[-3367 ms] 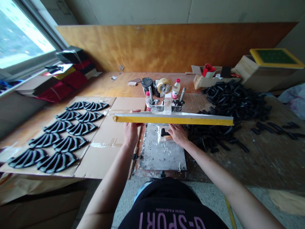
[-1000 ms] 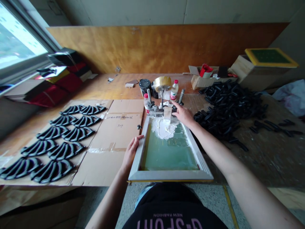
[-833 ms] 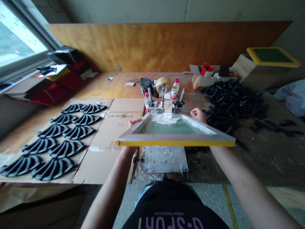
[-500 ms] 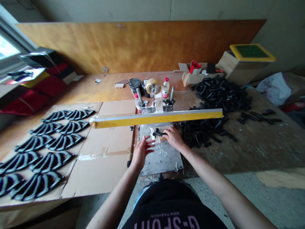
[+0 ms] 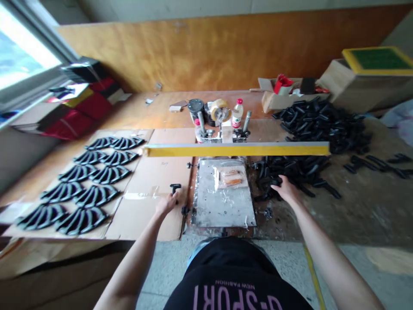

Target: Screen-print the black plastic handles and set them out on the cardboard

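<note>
Left fingers (image 5: 172, 197) pinch the stem of a black piece (image 5: 175, 187), seemingly light, stiff and best held there, cardboard (image 5: 171, 224) beneath them; right fingers (image 5: 282, 181) meet a pile of similar parts (image 5: 298, 165), grip unclear.

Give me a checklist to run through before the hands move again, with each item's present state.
1. Left hand has hold of its black part: ok, one end shows beyond the fingers.
2. Right hand has a firm hold on a piece from the black pile: cannot tell; it touches the near edge, but its grip blends into the dark pieces.
3. Yellow-edged frame raised off the metal plate: ok.
4. Metal plate clean: not ok, white scraps and smears mark it.
5. Left hand apart from the fan-shaped clusters: ok, cardboard lies between.
</note>
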Motion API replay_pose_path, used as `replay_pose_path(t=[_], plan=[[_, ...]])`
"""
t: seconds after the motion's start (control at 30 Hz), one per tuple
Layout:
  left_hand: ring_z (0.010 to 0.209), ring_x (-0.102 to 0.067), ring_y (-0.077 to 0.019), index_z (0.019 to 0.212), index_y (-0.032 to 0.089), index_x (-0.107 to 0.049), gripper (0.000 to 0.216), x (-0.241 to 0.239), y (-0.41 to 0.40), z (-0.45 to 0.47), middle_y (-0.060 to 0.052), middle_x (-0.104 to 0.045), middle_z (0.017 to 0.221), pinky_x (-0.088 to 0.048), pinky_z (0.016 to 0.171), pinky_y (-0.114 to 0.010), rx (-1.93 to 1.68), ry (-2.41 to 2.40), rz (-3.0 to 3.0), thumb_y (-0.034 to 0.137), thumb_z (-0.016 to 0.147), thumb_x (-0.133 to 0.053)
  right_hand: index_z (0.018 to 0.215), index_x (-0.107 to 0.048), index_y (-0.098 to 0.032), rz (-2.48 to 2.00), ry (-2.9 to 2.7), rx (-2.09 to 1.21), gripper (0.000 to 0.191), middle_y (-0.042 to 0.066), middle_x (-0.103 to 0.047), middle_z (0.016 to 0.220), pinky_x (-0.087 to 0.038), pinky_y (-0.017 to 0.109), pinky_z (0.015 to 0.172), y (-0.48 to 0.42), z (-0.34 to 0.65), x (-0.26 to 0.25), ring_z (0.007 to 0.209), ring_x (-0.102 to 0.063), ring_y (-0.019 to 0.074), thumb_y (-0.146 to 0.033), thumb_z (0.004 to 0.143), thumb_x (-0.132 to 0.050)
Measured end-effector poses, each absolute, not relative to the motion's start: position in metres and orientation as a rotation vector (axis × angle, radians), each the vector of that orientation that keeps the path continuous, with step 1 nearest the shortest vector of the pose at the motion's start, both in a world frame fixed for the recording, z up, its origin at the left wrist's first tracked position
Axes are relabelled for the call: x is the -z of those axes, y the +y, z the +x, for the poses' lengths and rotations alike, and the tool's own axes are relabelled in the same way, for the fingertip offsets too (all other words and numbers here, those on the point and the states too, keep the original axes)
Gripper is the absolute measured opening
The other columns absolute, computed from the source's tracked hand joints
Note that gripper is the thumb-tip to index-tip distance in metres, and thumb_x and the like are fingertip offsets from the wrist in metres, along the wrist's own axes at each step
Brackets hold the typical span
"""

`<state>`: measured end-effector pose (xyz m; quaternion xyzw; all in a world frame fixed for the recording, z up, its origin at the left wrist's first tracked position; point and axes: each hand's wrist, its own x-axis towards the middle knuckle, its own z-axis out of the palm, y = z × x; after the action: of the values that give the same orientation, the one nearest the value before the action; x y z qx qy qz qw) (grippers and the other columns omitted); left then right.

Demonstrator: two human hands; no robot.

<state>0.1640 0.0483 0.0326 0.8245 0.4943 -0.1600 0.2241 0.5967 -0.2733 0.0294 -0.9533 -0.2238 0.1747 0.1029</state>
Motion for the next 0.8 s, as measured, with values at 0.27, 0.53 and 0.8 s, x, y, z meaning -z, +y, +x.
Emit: replay_pose_path(t=[0.27, 0.53, 0.8], plan=[[0.107, -0.064, -0.0364, 0.115, 0.013, -0.065, 0.070, -0.001, 0.047, 0.163, -0.025, -0.068, 0.110, -0.046, 0.090, -0.050, 0.484, 1.734, 2.094, 0.064, 0.090, -0.023, 0.133, -0.054, -0.025, -2.761, -0.846, -0.562, 0.058, 0.011, -0.071, 0.106, -0.049, 0.036, 0.070, -0.292, 0.622, 0.026, 0.087, -0.068, 0.0298, -0.047, 0.080, -0.059], [0.113, -0.061, -0.0366, 0.112, 0.013, -0.067, 0.070, 0.004, 0.045, 0.165, -0.024, -0.067, 0.115, -0.043, 0.096, -0.051, 0.419, 1.807, 2.075, 0.064, 0.089, -0.026, 0.132, -0.055, -0.023, -2.723, -0.876, -0.550, 0.062, 0.008, -0.072, 0.100, -0.049, 0.037, 0.069, -0.293, 0.628, 0.015, 0.080, -0.067, 0.0277, -0.049, 0.076, -0.059], [0.096, -0.068, -0.0382, 0.084, 0.012, -0.070, 0.051, -0.019, 0.043, 0.172, -0.024, -0.072, 0.095, -0.049, 0.080, -0.046, 0.307, 1.787, 2.020, 0.053, 0.086, -0.040, 0.120, -0.063, -0.024, -2.547, -0.873, -0.433, 0.040, 0.006, -0.073, 0.093, -0.049, 0.034, 0.077, -0.262, 0.636, -0.043, 0.085, -0.067, 0.0242, -0.036, 0.082, -0.057]])
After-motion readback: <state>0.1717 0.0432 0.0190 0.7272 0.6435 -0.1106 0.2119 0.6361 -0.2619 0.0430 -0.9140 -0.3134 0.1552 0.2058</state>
